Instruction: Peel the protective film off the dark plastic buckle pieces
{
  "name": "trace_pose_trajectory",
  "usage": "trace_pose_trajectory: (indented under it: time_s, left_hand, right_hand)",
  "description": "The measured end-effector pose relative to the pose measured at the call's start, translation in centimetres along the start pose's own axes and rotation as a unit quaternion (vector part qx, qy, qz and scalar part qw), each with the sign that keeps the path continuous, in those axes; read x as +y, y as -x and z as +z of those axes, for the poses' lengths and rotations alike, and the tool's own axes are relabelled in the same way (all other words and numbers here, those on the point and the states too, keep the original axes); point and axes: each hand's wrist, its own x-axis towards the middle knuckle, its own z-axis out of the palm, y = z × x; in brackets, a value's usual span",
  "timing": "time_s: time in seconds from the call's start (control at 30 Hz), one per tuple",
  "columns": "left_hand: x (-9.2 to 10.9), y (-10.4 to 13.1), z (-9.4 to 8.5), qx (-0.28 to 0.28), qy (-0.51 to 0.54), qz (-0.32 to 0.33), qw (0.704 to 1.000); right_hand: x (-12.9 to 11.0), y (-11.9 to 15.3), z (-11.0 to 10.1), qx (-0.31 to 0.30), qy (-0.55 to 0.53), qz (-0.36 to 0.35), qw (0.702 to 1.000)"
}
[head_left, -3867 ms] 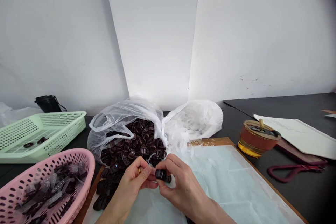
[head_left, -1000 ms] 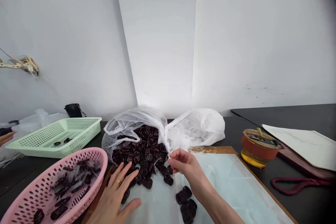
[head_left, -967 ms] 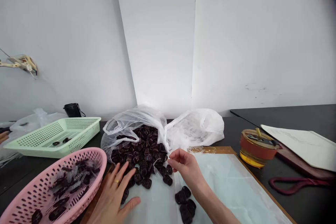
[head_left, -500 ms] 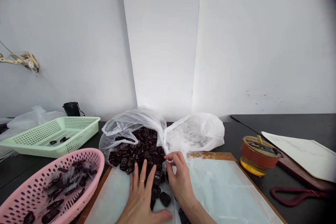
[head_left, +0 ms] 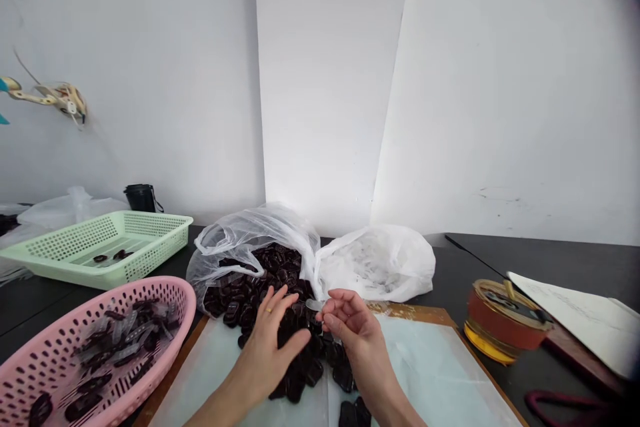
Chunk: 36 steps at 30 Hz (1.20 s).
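A heap of dark, glossy, carved-looking pieces (head_left: 296,381) spills from a clear plastic bag (head_left: 210,240) onto the pale sheet. Over its left side is my left hand (head_left: 273,340), fingers apart, with nothing in it. Whether its fingertips touch the pieces I cannot tell. My right hand (head_left: 357,333) pinches a small translucent plastic strip (head_left: 315,305) between thumb and fingers, its rounded end pointing left. Just behind that hand, a white plastic bag (head_left: 395,260) holds many similar-looking clear bits. A few dark pieces (head_left: 355,411) lie apart near the front.
At left stand a pink basket (head_left: 173,347) with dark pieces and clear strips, and a green basket (head_left: 165,230) behind it. The pale sheet (head_left: 435,367) covers a brown board. To the right are a tape roll (head_left: 505,320), a notebook (head_left: 575,320) and red-handled scissors (head_left: 565,403).
My left hand has lifted and tilted from lying flat over the pieces. More pieces now lie spread toward the front. The clear strip shows plainly at my right fingertips. The view has shifted slightly.
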Motion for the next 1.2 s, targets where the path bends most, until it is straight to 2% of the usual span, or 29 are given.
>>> trace_pose_trajectory:
  time_s: [0.07, 0.13, 0.23, 0.37, 0.5, 0.63, 0.8, 1.07, 1.2]
  left_hand:
    - [0.6, 0.2, -0.8, -0.011, 0.154, -0.027, 0.988]
    - [1.1, 0.3, -1.2, -0.055, 0.291, -0.065, 0.953]
    - [1.1, 0.0, -1.2, -0.080, 0.381, -0.112, 0.914]
    - [-0.2, -0.5, -1.7, -0.047, 0.393, -0.130, 0.909]
    - [-1.2, -0.7, -2.3, -0.041, 0.360, -0.140, 0.921]
    - [-1.0, -0.6, -2.6, -0.011, 0.319, -0.129, 0.939]
    - [-0.3, -0.5, -3.0, 0.010, 0.299, -0.123, 0.946]
    - [-0.5, -0.3, -2.8, -0.073, 0.359, -0.118, 0.923]
    - [-0.5, -0.2, -2.6, -0.104, 0.380, -0.095, 0.914]
  right_hand:
    - [-0.5, 0.3, 0.7, -0.033, -0.038, 0.028, 0.998]
    - [-0.5, 0.7, 1.4, -0.066, -0.068, 0.057, 0.994]
    - [0.2, 1.0, 1.8, -0.091, -0.087, 0.096, 0.987]
    - [1.4, 1.0, 1.5, -0.080, -0.048, 0.130, 0.987]
    - [1.7, 1.1, 1.6, -0.081, 0.021, 0.143, 0.986]
    - [1.6, 1.2, 1.7, -0.068, 0.066, 0.155, 0.983]
    - [1.7, 1.1, 1.3, -0.062, 0.072, 0.163, 0.982]
    - [0.6, 1.5, 2.3, -0.098, 0.162, 0.121, 0.975]
    - [0.4, 1.6, 2.8, -0.098, 0.154, 0.119, 0.976]
